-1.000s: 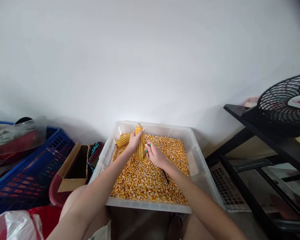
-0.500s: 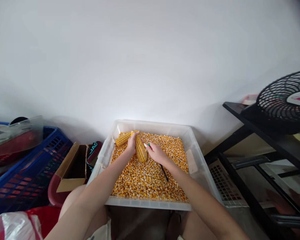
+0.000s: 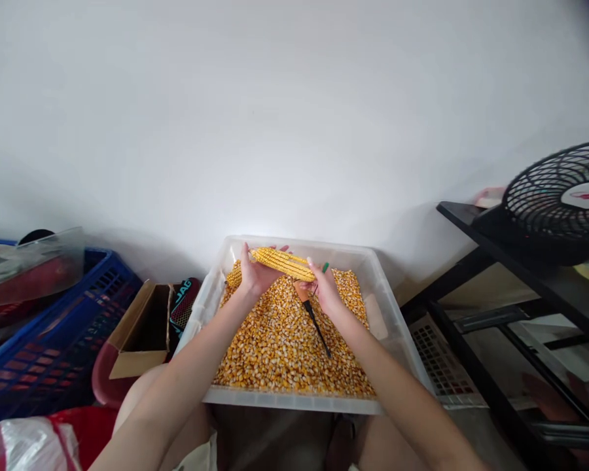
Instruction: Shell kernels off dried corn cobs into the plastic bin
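An ear of yellow corn (image 3: 281, 261) lies crosswise between my two hands, above the loose kernels. My left hand (image 3: 258, 275) is around its left end, thumb in front and fingertips showing behind. My right hand (image 3: 324, 286) grips the right end with the thumb on top. A small green piece (image 3: 325, 267) shows at the right hand's fingers; its kind is unclear. Narrow gaps run between kernel rows near the right end. Below, a screwdriver (image 3: 308, 307) with an orange handle and black shaft rests on the kernels (image 3: 275, 347). Another ear (image 3: 234, 275) is partly hidden behind my left hand.
A translucent plastic bin (image 3: 294, 399) holds the kernels, close to the white wall. At left are an open cardboard box (image 3: 142, 363), a reddish basin (image 3: 105, 373) and a blue basket (image 3: 53, 353). A black rack (image 3: 471, 229) with a fan (image 3: 559, 196) stands at right.
The ear has turned from pointing down toward me to lying crosswise, and is raised. My right hand has moved up and right onto its end, uncovering the screwdriver's orange handle.
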